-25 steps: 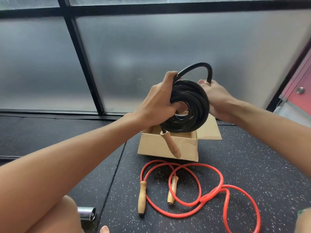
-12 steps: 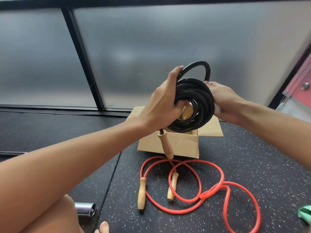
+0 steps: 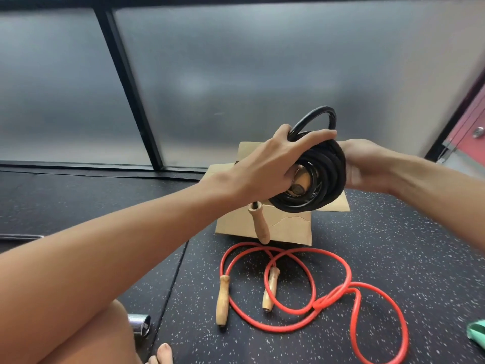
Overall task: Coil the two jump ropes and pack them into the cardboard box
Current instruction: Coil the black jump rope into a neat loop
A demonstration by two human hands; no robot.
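Above the cardboard box (image 3: pixel 286 227), which stands open on the floor (image 3: pixel 393 245), I hold the black jump rope (image 3: pixel 330 174) as a tight coil. Half a second ago my left hand (image 3: pixel 265 164) had its thumb raised behind the coil. Now that hand lies over the coil's near side, one finger stretched along the top and the others curled into the middle, gripping it. The coil has dropped lower and tilted, so it now covers the box's right flap. One loose loop still stands up from the top. A wooden handle (image 3: pixel 259 224) hangs from the coil in front of the box's front wall, and a second handle (image 3: pixel 301 181) shows inside the coil's hole.

My right hand (image 3: pixel 364 166) is against the coil's far side. It is blurred and its fingers are hidden behind the rope, so I cannot tell whether they curl round it.

Nearer me than the box, the red jump rope (image 3: pixel 321 302) lies uncoiled on the floor as before, its far loop cut off by the lower edge.
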